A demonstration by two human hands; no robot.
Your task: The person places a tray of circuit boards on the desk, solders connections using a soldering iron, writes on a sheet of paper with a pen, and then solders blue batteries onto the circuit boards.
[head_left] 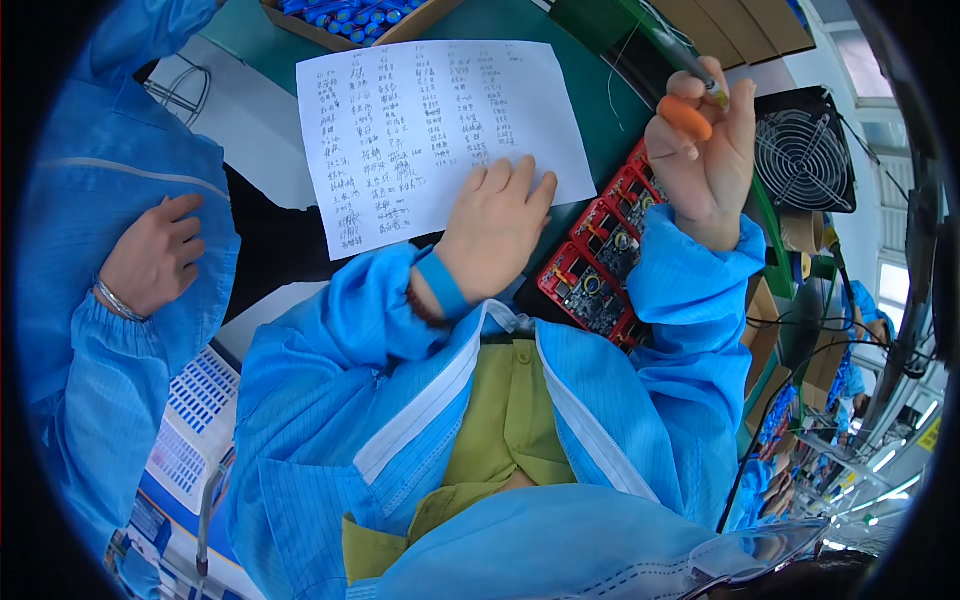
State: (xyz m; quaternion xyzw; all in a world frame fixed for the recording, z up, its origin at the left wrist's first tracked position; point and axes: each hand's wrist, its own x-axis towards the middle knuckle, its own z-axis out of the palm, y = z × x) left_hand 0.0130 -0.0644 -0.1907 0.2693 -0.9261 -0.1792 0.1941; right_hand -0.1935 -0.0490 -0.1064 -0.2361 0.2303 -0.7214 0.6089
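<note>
A white sheet of paper with handwritten columns lies on the green table. My left hand rests on its lower right part, fingers stretched out and holding nothing; a blue band circles the wrist. To the right, my right hand is raised with the palm turned up. It grips a slim pen between thumb and fingers, and an orange finger cot covers one finger. Below this hand, red frames with circuit boards stand in a row, partly hidden by my right sleeve.
A co-worker's hand is close on the left, in a blue sleeve. A cardboard box of blue parts stands at the far edge. A black fan is at the right, beside green racks and cables. A printed sheet lies lower left.
</note>
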